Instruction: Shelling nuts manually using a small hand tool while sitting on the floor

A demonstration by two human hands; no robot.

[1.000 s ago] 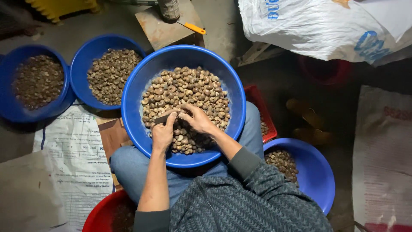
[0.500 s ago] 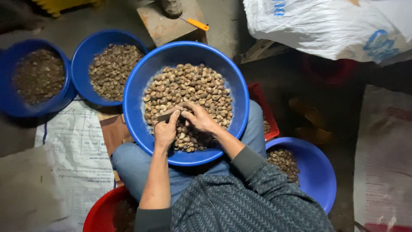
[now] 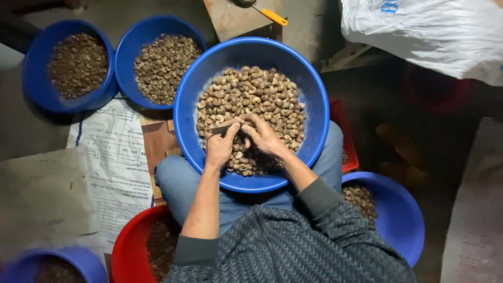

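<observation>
Hands: left (image 3: 220, 148) gripping dark blade (image 3: 222, 129); right (image 3: 263, 135) pinching nut (image 3: 242, 127).

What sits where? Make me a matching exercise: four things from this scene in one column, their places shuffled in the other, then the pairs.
Things:
1. big blue bowl
2. red bowl
3. white sack
4. orange handle

Places:
A. top right, on the floor
B. on the person's lap, both hands in it
C. on the board above the big bowl
D. by the person's left knee

Pairs: 1-B, 2-D, 3-A, 4-C
</observation>
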